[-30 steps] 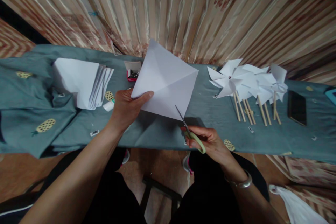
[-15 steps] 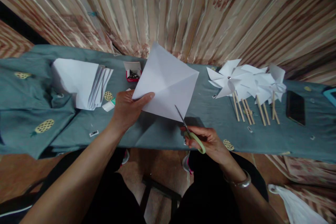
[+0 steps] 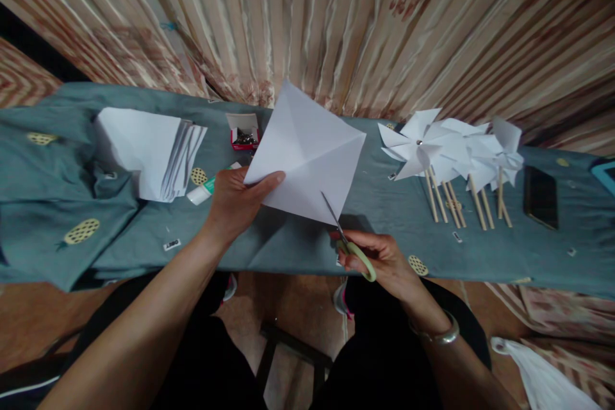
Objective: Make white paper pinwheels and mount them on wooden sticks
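Observation:
A square sheet of white paper [image 3: 307, 147] with crossing diagonal creases is held up over the table. My left hand [image 3: 243, 198] pinches its left corner, thumb on top. In my right hand [image 3: 377, 256] is a pair of scissors [image 3: 358, 259] with pale green handles. One blade lies over the sheet near its lower right corner; the other is hidden, apparently beneath the paper. Behind my left hand lies a white and green tube [image 3: 202, 191], partly covered by the hand. Just beyond it an opened red box [image 3: 244, 136] holds small metal pins.
A stack of white paper [image 3: 154, 150] lies on the left of the blue-green cloth [image 3: 288, 250]. Several paper pinwheels [image 3: 432, 147] on wooden sticks lie to the right, beside a black phone [image 3: 541, 197]. A pleated curtain [image 3: 307, 19] hangs behind the table.
The sheet and my left hand have shifted very slightly to the right and down. More of the tube shows now. My right hand and the scissors have barely moved.

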### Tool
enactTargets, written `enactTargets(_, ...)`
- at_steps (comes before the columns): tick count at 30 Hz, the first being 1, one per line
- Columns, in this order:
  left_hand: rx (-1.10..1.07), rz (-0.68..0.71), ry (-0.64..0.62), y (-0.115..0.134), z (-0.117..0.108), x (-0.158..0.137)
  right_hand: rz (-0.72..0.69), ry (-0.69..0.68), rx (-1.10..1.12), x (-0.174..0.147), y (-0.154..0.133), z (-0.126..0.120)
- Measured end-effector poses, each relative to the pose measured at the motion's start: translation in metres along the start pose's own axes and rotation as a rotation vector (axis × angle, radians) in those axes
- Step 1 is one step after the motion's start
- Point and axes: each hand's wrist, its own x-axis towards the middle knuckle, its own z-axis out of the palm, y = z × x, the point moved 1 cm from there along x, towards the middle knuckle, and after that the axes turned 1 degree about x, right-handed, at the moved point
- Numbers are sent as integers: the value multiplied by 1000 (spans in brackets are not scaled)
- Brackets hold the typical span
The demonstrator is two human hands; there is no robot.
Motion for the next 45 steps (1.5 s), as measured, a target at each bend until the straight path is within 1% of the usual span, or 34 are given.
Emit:
enactTargets(6, -13, -26, -8, 0, 0, 0, -5, 6, 24, 0, 1, 1)
enactTargets(13, 3, -18, -20, 2, 3, -3, -7, 13, 30, 0, 3, 0)
enactTargets(17, -1, -40, -24, 4, 4, -4, -9, -10, 15, 1, 4, -1)
enactTargets(27, -5, -13, -20, 3, 4, -4, 0, 9, 12, 1, 3, 1)
enactTargets(36, -14, -55, -31, 4, 6, -5, -10, 1, -12, 1, 2, 1)
enactTargets(40, 19, -67, -20, 3, 6, -4, -13, -11, 6, 1, 3, 1)
enactTargets(45, -3, -65, -31, 4, 7, -5, 3, 2, 30, 1, 3, 1)
